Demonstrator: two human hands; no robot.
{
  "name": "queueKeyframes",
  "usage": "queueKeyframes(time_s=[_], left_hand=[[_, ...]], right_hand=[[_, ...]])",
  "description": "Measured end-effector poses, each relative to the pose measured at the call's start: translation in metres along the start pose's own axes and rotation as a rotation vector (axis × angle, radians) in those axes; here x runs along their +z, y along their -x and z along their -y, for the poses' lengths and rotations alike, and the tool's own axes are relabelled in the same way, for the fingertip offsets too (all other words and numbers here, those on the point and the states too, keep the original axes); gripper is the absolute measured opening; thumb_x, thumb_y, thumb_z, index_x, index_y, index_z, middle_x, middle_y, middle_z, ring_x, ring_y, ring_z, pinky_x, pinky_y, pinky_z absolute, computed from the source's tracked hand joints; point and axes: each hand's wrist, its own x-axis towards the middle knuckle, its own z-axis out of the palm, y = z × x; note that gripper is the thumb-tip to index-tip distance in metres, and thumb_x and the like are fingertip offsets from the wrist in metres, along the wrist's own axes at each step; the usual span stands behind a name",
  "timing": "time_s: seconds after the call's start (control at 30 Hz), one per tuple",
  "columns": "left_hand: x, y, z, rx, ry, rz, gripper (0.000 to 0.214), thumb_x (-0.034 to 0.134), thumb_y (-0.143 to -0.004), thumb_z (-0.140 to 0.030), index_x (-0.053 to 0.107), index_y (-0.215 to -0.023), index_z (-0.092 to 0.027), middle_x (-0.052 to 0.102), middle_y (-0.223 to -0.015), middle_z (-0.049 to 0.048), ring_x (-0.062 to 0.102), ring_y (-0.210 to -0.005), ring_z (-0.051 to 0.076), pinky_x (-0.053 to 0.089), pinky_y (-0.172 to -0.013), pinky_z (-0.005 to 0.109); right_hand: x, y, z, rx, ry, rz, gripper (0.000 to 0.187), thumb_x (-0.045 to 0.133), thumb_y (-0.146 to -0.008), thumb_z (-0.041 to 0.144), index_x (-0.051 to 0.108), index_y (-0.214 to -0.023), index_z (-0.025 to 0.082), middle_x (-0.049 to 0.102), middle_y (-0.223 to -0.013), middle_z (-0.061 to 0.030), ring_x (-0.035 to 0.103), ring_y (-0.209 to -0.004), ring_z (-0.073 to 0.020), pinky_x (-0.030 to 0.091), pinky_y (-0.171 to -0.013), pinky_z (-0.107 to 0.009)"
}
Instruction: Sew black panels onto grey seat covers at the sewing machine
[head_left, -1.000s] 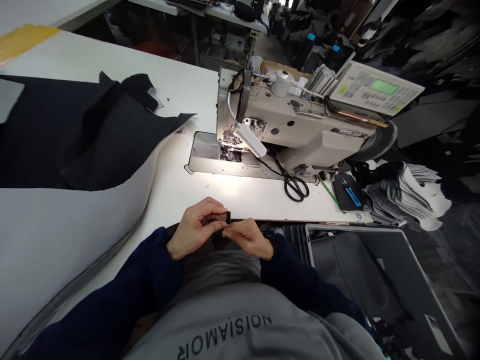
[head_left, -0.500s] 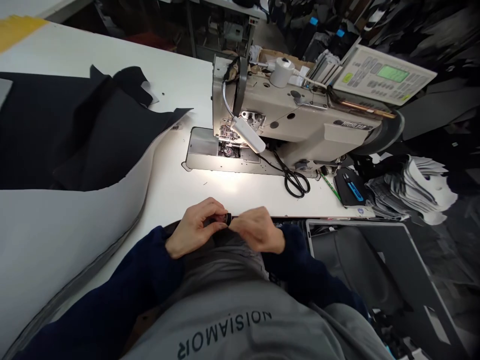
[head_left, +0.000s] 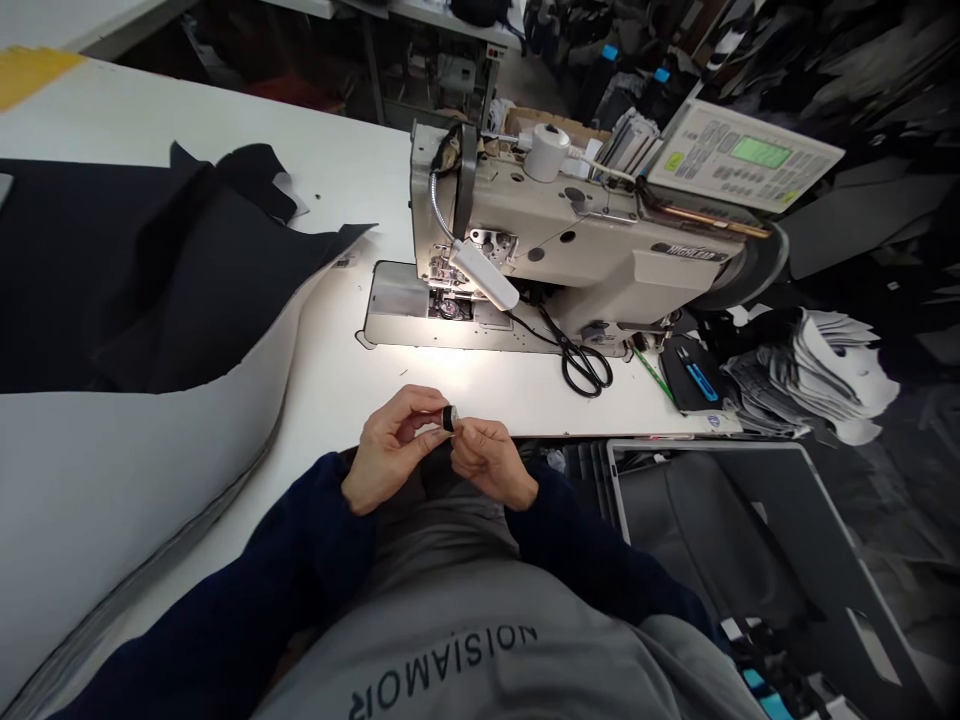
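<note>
Between the thumb and fingers of my left hand (head_left: 390, 445) is a small bobbin (head_left: 449, 418), black around its rim with a silvery face toward the right. My right hand (head_left: 489, 455) is closed in a pinch right beside the bobbin. Whatever its fingertips hold is too fine to make out. Both hands are above my lap at the front edge of the white table (head_left: 330, 400). Beyond them stands the sewing machine (head_left: 600, 240), its lamp lit and the bobbin area under the needle uncovered.
Black-handled scissors (head_left: 585, 365) lie by the machine bed. Dark fabric (head_left: 217, 280) with a pale underside covers the table's left. A green pencil (head_left: 652, 372), a blue cutter (head_left: 697, 375) and stacked cut pieces (head_left: 817, 370) are at right. Below them sits a grey bin (head_left: 825, 520).
My right hand, blurred before, has come in lower and closer against the bobbin. The bobbin has turned so its silvery face shows. The view has shifted slightly.
</note>
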Motion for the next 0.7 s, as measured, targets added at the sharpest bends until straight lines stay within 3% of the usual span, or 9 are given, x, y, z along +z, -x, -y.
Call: queueKeyframes(time_s=[0.1,0.2,0.27,0.33,0.4,0.47,0.6,0.7], left_hand=[[0.005,-0.003,0.007,0.044,-0.005,-0.015,0.023,0.063,-0.082,-0.014,0.059,-0.104,-0.018,0.051,-0.109,0.0068,0.058,-0.097,0.014,0.052,-0.084,0.027],[0.005,-0.015,0.015,0.070,-0.054,-0.038,0.022,0.061,-0.083,-0.016,0.055,-0.104,-0.019,0.051,-0.113,0.0074,0.057,-0.104,0.016,0.050,-0.092,0.032],[-0.002,-0.030,0.022,0.049,-0.147,-0.065,0.022,0.058,-0.085,-0.020,0.053,-0.107,-0.019,0.049,-0.117,0.0078,0.055,-0.108,0.017,0.048,-0.096,0.035],[-0.015,-0.049,0.032,0.008,-0.307,-0.106,0.025,0.055,-0.086,-0.024,0.051,-0.111,-0.020,0.048,-0.119,0.0076,0.055,-0.105,0.017,0.050,-0.091,0.035],[-0.028,-0.069,0.042,-0.022,-0.515,-0.115,0.025,0.051,-0.087,-0.024,0.052,-0.112,-0.020,0.050,-0.115,0.0072,0.056,-0.096,0.016,0.051,-0.086,0.035],[-0.039,-0.088,0.051,-0.026,-0.751,-0.069,0.023,0.049,-0.086,-0.021,0.054,-0.108,-0.017,0.053,-0.112,0.0081,0.055,-0.094,0.018,0.048,-0.089,0.038],[-0.046,-0.114,0.067,-0.026,-1.168,0.036,0.030,0.048,-0.086,-0.022,0.057,-0.114,-0.015,0.056,-0.108,0.0110,0.052,-0.102,0.027,0.044,-0.090,0.042],[-0.044,-0.127,0.073,-0.078,-1.328,0.096,0.039,0.047,-0.087,-0.026,0.053,-0.125,-0.019,0.056,-0.104,0.0105,0.053,-0.099,0.027,0.043,-0.084,0.039]], right_hand=[[0.007,-0.004,-0.002,0.071,-0.183,0.018,0.030,0.059,-0.085,0.047,0.052,-0.080,0.019,0.017,-0.047,0.0120,0.010,-0.040,-0.0052,0.013,-0.039,-0.020],[0.001,-0.019,0.005,0.033,-0.045,-0.048,0.030,0.055,-0.086,0.048,0.054,-0.086,0.018,0.015,-0.048,0.0122,0.009,-0.040,-0.0061,0.015,-0.039,-0.021],[-0.014,-0.037,0.014,-0.071,0.289,-0.158,0.031,0.049,-0.089,0.047,0.055,-0.085,0.017,0.019,-0.049,0.0106,0.016,-0.040,-0.0069,0.020,-0.041,-0.021],[-0.034,-0.062,0.027,-0.172,0.855,-0.299,0.033,0.041,-0.093,0.043,0.057,-0.083,0.016,0.032,-0.051,0.0068,0.030,-0.045,-0.0084,0.027,-0.047,-0.022],[-0.054,-0.090,0.042,-0.175,1.485,-0.412,0.034,0.035,-0.096,0.035,0.060,-0.087,0.015,0.049,-0.059,0.0009,0.045,-0.055,-0.0113,0.033,-0.056,-0.023],[-0.069,-0.118,0.054,-0.112,1.878,-0.464,0.032,0.034,-0.096,0.028,0.061,-0.100,0.013,0.061,-0.069,-0.0052,0.055,-0.064,-0.0156,0.036,-0.061,-0.024],[-0.079,-0.161,0.061,-0.118,2.026,-0.429,0.030,0.036,-0.094,0.022,0.061,-0.107,0.009,0.068,-0.087,-0.0149,0.061,-0.085,-0.0231,0.041,-0.074,-0.029],[-0.079,-0.179,0.060,-0.124,2.083,-0.348,0.028,0.038,-0.092,0.016,0.063,-0.104,0.009,0.068,-0.094,-0.0155,0.060,-0.097,-0.0224,0.041,-0.087,-0.029]])
